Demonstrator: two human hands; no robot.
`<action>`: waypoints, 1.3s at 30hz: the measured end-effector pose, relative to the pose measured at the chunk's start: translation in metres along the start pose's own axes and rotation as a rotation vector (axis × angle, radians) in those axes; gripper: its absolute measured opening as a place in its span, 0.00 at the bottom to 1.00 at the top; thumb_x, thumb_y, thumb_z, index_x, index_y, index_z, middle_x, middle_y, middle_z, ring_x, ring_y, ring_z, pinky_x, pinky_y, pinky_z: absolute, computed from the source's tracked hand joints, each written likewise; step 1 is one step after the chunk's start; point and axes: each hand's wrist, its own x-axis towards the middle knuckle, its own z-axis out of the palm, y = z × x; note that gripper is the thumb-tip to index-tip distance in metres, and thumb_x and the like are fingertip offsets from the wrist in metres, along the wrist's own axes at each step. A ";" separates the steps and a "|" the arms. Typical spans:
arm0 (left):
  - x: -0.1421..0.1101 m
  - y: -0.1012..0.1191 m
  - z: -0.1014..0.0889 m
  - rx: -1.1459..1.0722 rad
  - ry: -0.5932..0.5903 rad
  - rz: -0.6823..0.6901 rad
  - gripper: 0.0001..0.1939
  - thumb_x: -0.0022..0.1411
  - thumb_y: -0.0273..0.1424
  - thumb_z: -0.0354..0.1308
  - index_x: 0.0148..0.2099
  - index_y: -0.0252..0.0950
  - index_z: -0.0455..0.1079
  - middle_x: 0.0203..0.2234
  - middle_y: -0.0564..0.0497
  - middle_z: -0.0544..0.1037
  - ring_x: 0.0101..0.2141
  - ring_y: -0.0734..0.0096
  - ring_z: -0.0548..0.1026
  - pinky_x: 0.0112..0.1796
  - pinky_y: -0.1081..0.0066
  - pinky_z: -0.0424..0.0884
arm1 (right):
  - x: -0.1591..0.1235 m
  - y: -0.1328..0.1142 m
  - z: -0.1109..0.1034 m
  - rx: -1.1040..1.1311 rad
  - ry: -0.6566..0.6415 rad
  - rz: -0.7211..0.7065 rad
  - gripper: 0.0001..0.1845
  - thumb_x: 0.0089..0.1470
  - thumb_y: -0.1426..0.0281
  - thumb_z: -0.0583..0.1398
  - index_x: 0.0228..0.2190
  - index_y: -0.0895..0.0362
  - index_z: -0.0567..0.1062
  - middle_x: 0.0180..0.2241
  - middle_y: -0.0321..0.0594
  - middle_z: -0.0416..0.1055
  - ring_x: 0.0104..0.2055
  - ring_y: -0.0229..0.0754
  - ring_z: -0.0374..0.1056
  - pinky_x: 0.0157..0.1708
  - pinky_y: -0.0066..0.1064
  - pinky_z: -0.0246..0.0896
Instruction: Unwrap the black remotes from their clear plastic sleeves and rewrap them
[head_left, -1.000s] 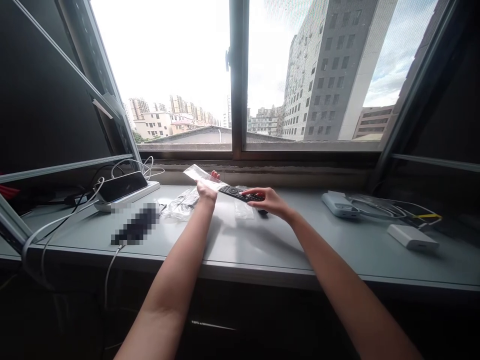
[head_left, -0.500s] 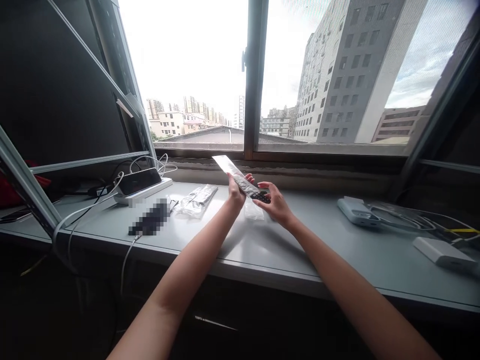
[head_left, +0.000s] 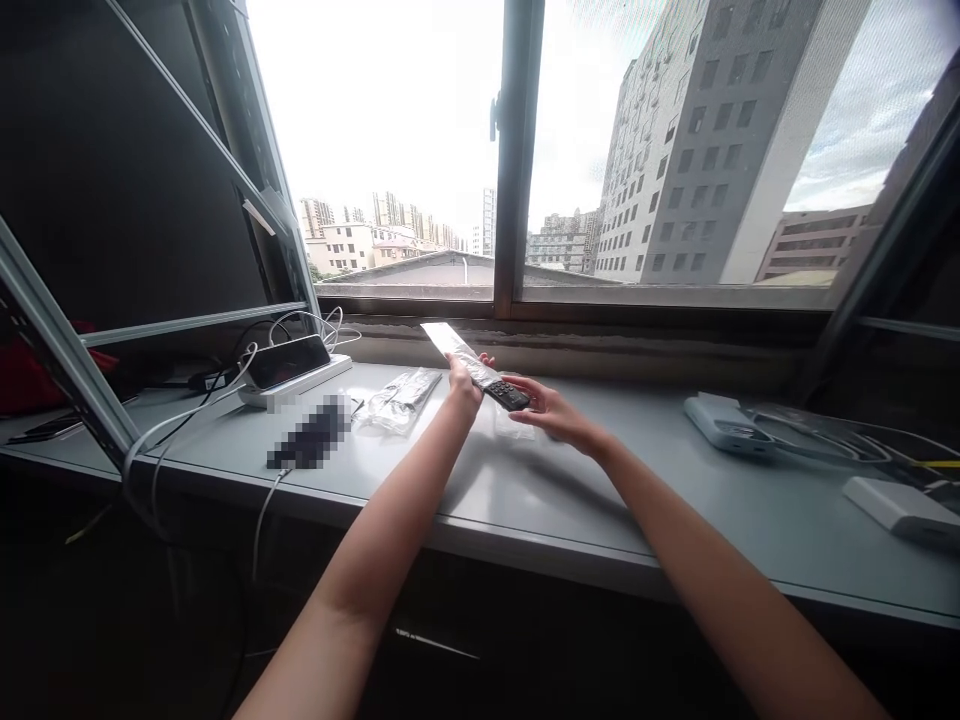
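My left hand (head_left: 465,381) is closed around a clear plastic sleeve (head_left: 448,343) that sticks up and to the left above the grey desk (head_left: 525,490). A black remote control (head_left: 508,395) pokes out of the sleeve's lower end. My right hand (head_left: 553,412) holds that free end of the remote with its fingers curled on it. Under the hands lies another clear bag (head_left: 517,425) flat on the desk.
A second clear bag with dark contents (head_left: 397,398) lies left of my hands. Further left are a blurred dark object (head_left: 311,440), a phone on a white power strip (head_left: 289,365) and cables. At the right lie a grey power bank (head_left: 724,420), cables and a white adapter (head_left: 896,505).
The remote has gone further into the sleeve, so less of it shows. Both hands have shifted slightly and the view has turned a little to the left.
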 end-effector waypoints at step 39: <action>-0.045 -0.047 0.018 0.305 -0.337 -0.259 0.26 0.71 0.43 0.36 0.44 0.31 0.70 0.21 0.51 0.73 0.22 0.72 0.72 0.30 0.72 0.69 | -0.003 -0.001 -0.001 -0.839 0.651 0.010 0.25 0.55 0.75 0.54 0.52 0.46 0.71 0.47 0.40 0.69 0.45 0.43 0.67 0.33 0.27 0.62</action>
